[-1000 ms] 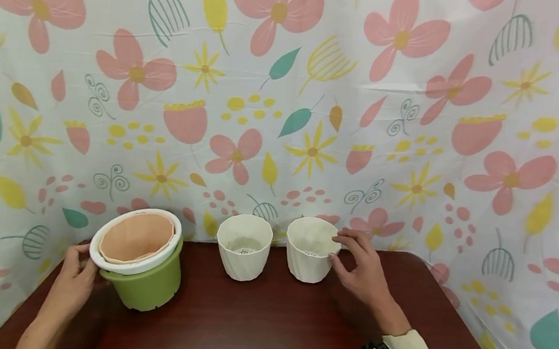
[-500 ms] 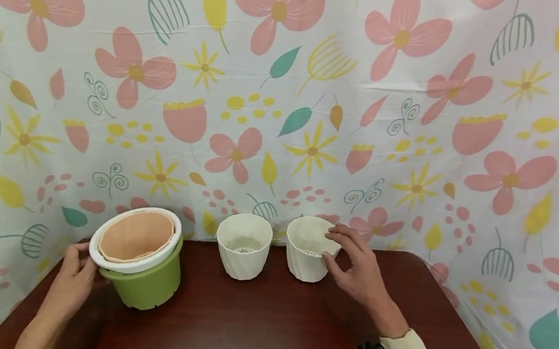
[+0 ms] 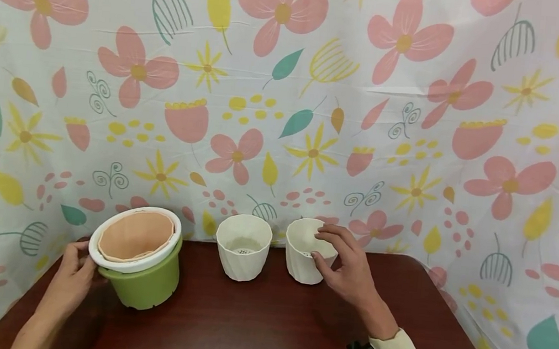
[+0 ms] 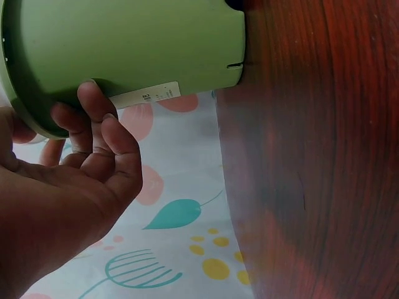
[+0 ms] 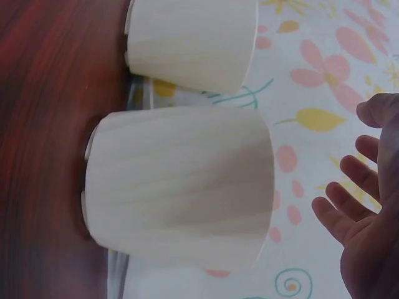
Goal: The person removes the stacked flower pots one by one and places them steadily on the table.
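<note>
The left hand (image 3: 67, 280) pinches the green pot (image 3: 147, 287) at its edge; the right hand (image 3: 348, 269) hovers, spread, near one white pot (image 3: 300, 265).

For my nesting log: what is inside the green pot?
A white pot nests in the green pot, only its rim showing, with a peach pot inside that. The white pot's lower part and the green pot's floor are covered.

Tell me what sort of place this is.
Probably an indoor tabletop workspace: a dark wood-grained table, a flower-patterned sheet behind it, and plant pots on top.
</note>
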Action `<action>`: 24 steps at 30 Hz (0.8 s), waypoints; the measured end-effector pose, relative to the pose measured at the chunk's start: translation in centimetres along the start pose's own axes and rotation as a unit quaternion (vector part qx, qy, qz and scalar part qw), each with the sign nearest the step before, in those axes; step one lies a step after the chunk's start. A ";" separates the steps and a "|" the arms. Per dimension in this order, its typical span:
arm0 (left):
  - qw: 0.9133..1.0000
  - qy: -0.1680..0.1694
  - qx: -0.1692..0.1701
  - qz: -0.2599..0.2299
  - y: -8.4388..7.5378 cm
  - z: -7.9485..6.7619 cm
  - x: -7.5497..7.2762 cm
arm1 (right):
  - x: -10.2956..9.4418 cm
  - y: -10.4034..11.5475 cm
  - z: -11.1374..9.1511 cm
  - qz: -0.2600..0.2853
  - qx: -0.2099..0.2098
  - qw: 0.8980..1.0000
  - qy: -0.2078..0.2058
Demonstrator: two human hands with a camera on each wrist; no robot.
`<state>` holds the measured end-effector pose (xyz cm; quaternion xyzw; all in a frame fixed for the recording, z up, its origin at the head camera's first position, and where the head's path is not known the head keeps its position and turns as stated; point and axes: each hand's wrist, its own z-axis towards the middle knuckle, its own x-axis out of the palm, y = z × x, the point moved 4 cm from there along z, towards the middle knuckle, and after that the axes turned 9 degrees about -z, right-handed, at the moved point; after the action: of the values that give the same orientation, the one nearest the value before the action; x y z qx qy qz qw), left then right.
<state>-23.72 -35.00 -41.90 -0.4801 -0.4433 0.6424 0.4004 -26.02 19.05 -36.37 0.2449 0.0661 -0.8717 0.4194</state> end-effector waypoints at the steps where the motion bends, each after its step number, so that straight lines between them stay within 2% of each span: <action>1: 1.000 0.000 0.002 -0.001 0.0 -0.1 0.0 | 0.2 0.1 0.2 0.002 0.000 1.000 0.000; 9: 1.000 0.006 0.000 -0.006 -0.1 -0.3 -0.2 | 1.4 0.9 1.1 0.029 0.000 1.000 0.002; 17: 1.000 -0.006 0.006 0.002 -0.2 -0.2 -0.5 | 2.1 1.8 1.7 0.028 0.007 0.999 0.015; 24: 1.000 -0.003 -0.007 -0.003 0.0 -0.2 -0.2 | 2.6 2.4 2.0 0.024 0.007 0.999 0.022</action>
<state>-23.51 -35.13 -41.91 -0.4797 -0.4501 0.6398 0.3975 -26.29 15.06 -35.66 0.2688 0.0631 -0.8563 0.4365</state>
